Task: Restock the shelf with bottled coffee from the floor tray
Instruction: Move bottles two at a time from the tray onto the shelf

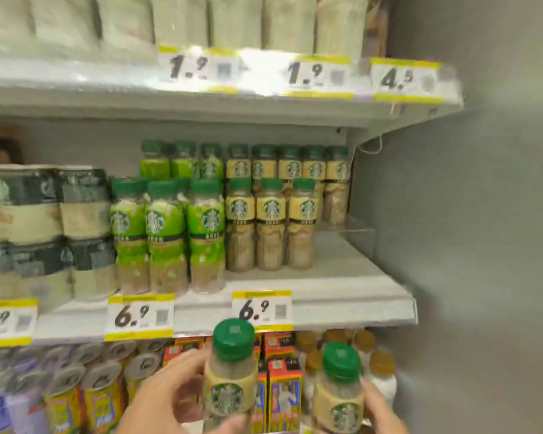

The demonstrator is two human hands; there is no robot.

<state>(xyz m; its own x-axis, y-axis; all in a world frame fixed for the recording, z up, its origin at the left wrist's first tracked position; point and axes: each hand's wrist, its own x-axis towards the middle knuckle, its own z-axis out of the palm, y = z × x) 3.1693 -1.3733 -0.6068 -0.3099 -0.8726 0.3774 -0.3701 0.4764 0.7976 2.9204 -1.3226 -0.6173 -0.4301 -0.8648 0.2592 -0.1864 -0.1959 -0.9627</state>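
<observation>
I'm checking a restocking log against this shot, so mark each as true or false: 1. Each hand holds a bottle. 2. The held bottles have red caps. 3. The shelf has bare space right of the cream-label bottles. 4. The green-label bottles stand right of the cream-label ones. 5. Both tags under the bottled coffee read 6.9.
1. True: the left hand holds the left bottle and the right hand holds the right bottle.
2. False: both caps are green.
3. True: the shelf is bare right of the cream-label bottles.
4. False: the green-label bottles stand to their left.
5. True: the left tag and the right tag both read 6.9.
</observation>
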